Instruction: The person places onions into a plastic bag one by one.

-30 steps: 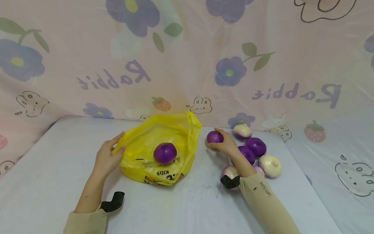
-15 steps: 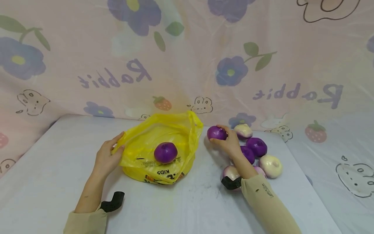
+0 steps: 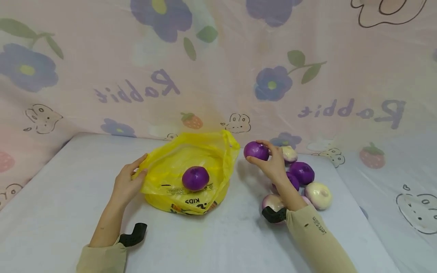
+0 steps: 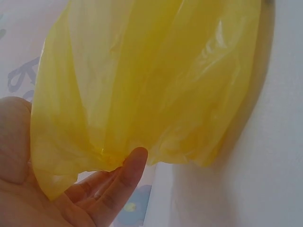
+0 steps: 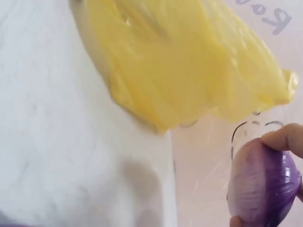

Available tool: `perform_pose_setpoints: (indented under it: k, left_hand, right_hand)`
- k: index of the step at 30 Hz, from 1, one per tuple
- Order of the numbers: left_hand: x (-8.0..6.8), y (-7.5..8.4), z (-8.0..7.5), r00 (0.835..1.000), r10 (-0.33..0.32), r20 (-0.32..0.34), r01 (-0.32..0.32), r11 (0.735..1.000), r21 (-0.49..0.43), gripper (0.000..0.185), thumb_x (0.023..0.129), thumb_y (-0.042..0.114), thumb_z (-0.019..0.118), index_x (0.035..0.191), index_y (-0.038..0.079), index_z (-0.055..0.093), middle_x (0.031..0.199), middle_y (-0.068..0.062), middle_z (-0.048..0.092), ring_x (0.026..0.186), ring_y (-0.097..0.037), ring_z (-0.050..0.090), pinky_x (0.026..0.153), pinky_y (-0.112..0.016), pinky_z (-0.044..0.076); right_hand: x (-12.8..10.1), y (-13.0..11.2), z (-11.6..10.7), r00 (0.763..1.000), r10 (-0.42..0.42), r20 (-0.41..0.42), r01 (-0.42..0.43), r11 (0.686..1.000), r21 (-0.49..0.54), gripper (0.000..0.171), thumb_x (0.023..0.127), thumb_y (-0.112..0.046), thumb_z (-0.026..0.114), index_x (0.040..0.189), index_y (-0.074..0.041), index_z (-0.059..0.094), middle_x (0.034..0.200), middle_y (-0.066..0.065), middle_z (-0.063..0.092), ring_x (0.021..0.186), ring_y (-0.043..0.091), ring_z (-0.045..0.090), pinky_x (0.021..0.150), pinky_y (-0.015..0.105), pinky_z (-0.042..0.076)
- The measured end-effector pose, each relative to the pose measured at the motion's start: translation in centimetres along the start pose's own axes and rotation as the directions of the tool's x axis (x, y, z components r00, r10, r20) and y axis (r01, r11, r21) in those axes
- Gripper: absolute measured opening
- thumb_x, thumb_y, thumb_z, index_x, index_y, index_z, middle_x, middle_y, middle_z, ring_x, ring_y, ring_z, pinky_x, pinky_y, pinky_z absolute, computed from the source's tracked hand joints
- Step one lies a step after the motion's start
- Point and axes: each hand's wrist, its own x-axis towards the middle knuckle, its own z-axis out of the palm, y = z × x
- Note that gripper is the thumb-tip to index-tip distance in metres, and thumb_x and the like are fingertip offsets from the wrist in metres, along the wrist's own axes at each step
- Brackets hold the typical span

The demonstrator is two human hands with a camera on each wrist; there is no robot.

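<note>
A yellow plastic bag [image 3: 164, 167] lies with its mouth held wide, and a purple onion [image 3: 195, 178] is inside it. At the bag's left edge my left hand [image 3: 128, 185] pinches the rim. In the left wrist view, the bag film [image 4: 156, 85] runs between the thumb and fingers. My right hand [image 3: 277, 167] grips another purple onion [image 3: 255, 151], raised off the table to the right of the bag. The right wrist view shows that onion apart from the bag, with fingertips on its top and bottom.
Behind and under my right hand lie several onions, among them a pale one [image 3: 318, 195], a dark purple one [image 3: 302, 173] and a whitish one [image 3: 290, 154]. A patterned curtain [image 3: 218, 68] hangs along the back of the white table [image 3: 68, 189].
The right hand has lifted the onion up from the table and slightly to the right. The left hand keeps its hold on the bag's rim. The head view has shifted a little.
</note>
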Motion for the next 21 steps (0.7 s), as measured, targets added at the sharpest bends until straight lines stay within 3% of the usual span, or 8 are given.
perform_pose_setpoints:
  k: [9,21]
  left_hand:
    - [0.0,0.0,0.1,1.0,0.004,0.01,-0.004,1.0,-0.013,0.052,0.1,0.02,0.042,0.151,0.017,0.03,0.144,-0.029,0.034,0.126,-0.049,0.036,0.101,-0.065,0.032]
    - [-0.1,0.0,0.0,1.0,-0.01,0.019,0.01,1.0,-0.011,0.052,0.1,0.02,0.041,0.151,0.017,0.03,0.145,-0.03,0.032,0.125,-0.05,0.036,0.101,-0.065,0.033]
  right_hand:
    - [-0.5,-3.1,-1.1,0.987,-0.128,-0.094,0.135,0.988,0.069,0.058,0.076,-0.026,0.08,0.129,-0.021,0.055,0.132,0.015,0.039,0.114,0.031,0.035,0.094,0.051,0.04]
    - [-1.1,-6.2,0.1,0.968,-0.249,-0.042,0.253,0.958,0.132,0.058,0.076,-0.021,0.08,0.129,-0.02,0.056,0.132,0.012,0.037,0.111,0.026,0.037,0.09,0.046,0.05]
